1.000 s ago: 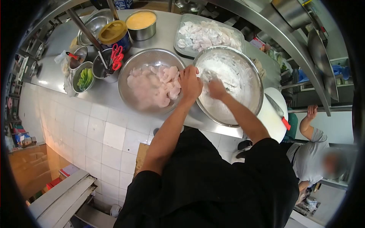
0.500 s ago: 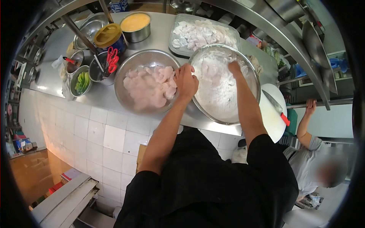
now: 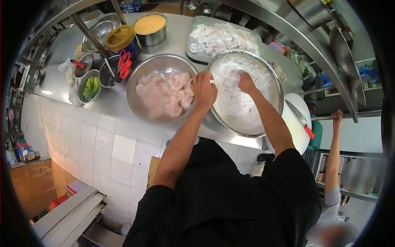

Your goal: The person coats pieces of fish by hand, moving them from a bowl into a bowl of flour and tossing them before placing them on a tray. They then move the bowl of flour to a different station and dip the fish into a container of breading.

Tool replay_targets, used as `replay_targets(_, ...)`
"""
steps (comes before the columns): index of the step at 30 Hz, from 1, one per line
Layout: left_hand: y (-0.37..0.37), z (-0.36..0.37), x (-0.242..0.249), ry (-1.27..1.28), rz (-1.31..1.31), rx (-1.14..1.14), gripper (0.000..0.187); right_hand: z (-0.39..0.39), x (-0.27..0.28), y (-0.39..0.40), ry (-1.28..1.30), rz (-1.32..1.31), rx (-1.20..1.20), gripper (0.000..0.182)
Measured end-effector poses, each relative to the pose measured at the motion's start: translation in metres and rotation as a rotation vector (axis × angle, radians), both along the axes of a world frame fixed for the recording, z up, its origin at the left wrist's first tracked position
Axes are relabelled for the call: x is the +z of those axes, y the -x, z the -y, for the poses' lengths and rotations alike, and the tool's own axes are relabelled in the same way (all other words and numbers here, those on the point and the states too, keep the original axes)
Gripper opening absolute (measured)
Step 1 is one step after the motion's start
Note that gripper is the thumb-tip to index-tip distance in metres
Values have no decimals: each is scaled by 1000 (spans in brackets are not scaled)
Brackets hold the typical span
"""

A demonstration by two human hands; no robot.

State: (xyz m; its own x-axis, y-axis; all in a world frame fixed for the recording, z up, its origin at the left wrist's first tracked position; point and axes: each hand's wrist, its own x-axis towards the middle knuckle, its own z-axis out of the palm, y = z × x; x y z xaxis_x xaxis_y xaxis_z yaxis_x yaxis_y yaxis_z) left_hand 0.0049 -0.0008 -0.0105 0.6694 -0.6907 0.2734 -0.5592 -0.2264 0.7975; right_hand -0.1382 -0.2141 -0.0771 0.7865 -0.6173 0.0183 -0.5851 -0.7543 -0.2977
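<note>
My left hand (image 3: pixel 204 91) is at the meeting rims of two metal bowls, its fingers curled over the left rim of the flour bowl (image 3: pixel 273 126). Inside that bowl, my right hand (image 3: pixel 247 83) is closed at a white-coated piece of meat (image 3: pixel 233 78); its fingertips are partly hidden by flour. White flour (image 3: pixel 238 105) spreads over the bowl's bottom. To the left, a perforated metal colander (image 3: pixel 142 66) holds pale raw meat pieces (image 3: pixel 164 94), close beside my left hand. Behind the flour bowl, a clear tray (image 3: pixel 192 52) carries many floured pieces (image 3: pixel 224 39).
A knife (image 3: pixel 299 117) with a red handle lies on a round white cutting board (image 3: pixel 293 138) at right. Left stand red scissors (image 3: pixel 124 64) in a pot, green slices (image 3: pixel 91 87) and a yellow-filled pot (image 3: pixel 150 29). Another person's arm (image 3: pixel 333 160) reaches a rail.
My right hand has moved left within the flour bowl, toward the coated piece. My left hand stays at the rim. The other person has shifted lower in view, arm stretched out.
</note>
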Motion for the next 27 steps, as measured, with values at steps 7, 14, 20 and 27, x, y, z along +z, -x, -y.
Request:
replay_targets(7,1,1,-4,70,36,22,28,21,26,1,-365,393,-516,42)
replay_targets(14,0,3,-6,54,54,27,27,-25,7,-40,-114,-58,-166,49)
replay_targets(20,1,0,-6,32,21,29,29,-40,45,-32,-200,158,12,30)
replay_targets(27,0,0,-5,20,16,23,30,-59,11,3,122,-310,234,43)
